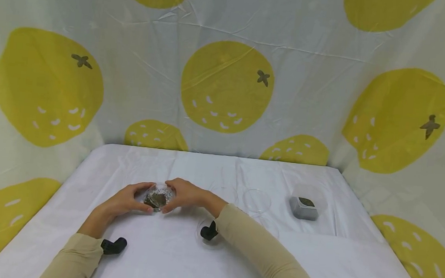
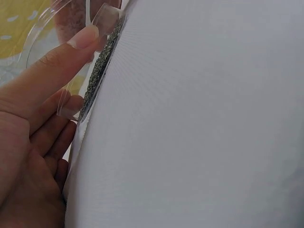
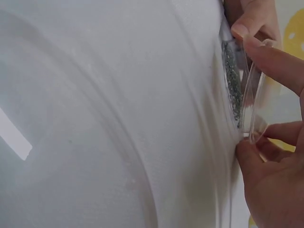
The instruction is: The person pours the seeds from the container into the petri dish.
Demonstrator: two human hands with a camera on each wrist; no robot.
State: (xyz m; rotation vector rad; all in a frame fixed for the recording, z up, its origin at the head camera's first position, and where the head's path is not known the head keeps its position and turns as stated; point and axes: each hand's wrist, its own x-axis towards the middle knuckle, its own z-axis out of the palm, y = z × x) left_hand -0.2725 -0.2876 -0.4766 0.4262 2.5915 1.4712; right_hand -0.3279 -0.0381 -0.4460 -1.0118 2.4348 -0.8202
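1. From my distant place I follow first the clear round dish (image 1: 158,199), with dark green dry flakes (image 2: 100,66) inside. It sits flat on the white cloth (image 1: 158,252), to the left of the middle. Because it is round, it offers no long axis.

2. Over the dish is a clear lid (image 3: 259,90). In the right wrist view its edge looks slightly apart from the dish; whether it is seated somewhere, I cannot tell. In my judgement, everything turns on how these two rims lie to each other.

3. The dish lies directly between the two hands, so neither one is nearer. The left hand (image 1: 125,201) grips it from the left, with the thumb on the near side and the fingers around the far side.

4. The right hand (image 1: 184,194) reaches in from the right and pinches the lid at its rim, between thumb and fingers.

5. Outside this pair, one clear round piece (image 1: 199,237) lies partly below the right forearm.

6. To the right of that forearm is another clear disc (image 1: 257,200), and farther right stands a small plastic tub (image 1: 304,212) with dark green contents.
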